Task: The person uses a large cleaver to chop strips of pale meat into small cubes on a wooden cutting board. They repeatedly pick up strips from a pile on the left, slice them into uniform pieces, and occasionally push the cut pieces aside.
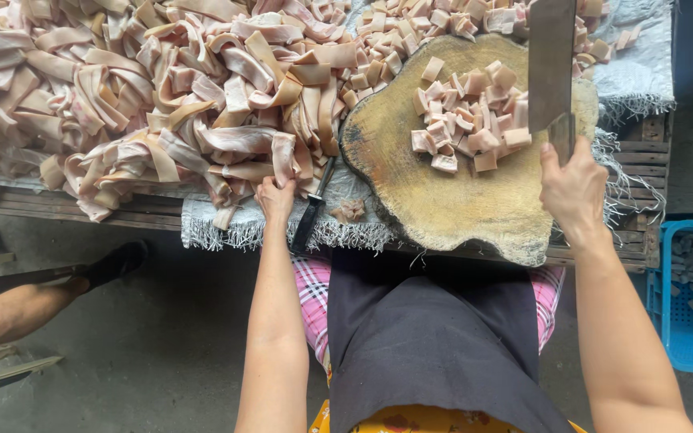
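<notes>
The right hand is clenched around the handle of a broad cleaver, whose blade stands upright over the round wooden chopping block beside a heap of diced pork skin. The left hand grips a pork-skin strip at the near edge of the big strip pile; a second knife lies just beside it.

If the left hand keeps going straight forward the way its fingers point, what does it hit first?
Most likely the heap of long pale meat strips: the left hand already has its fingertips at the strip hanging over the heap's near edge. Depth is hard to judge from above.
</notes>
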